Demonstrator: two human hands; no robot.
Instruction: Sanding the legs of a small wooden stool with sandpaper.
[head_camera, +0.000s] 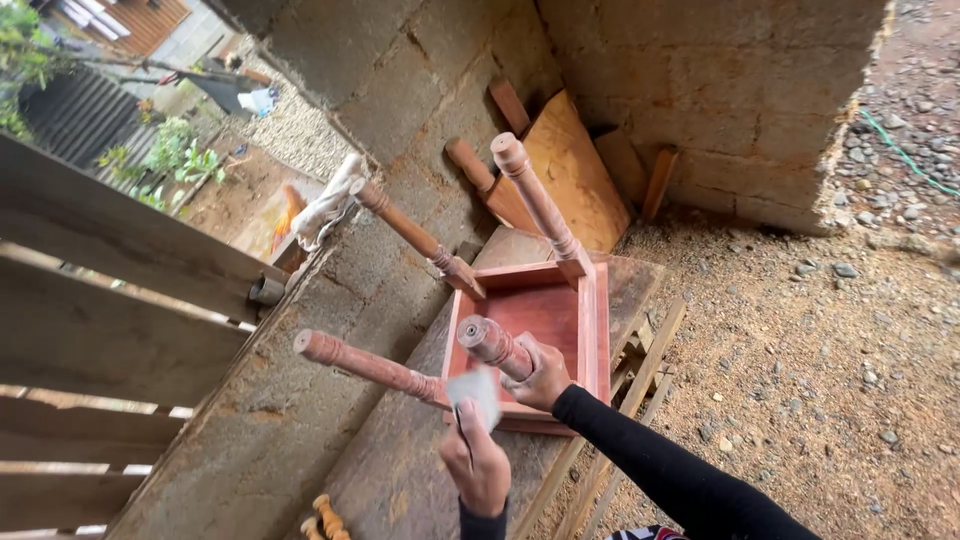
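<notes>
While the small reddish wooden table (545, 320) lies upside down on a worn board (640, 280) beside the block wall (400, 90), we see its four turned legs pointing up toward the camera. Our right hand (545, 378) is wrapped closed around the nearest leg (492, 345), low on it, just above the frame. Our left hand (478, 462) sits just below and in front of that leg, fingers pinched on a small pale sheet, likely sandpaper (475, 390), which stands up between the hand and the leg. We cannot tell whether the sheet touches the wood. A white cloth (325, 205) lies on the wall top near the far left leg.
</notes>
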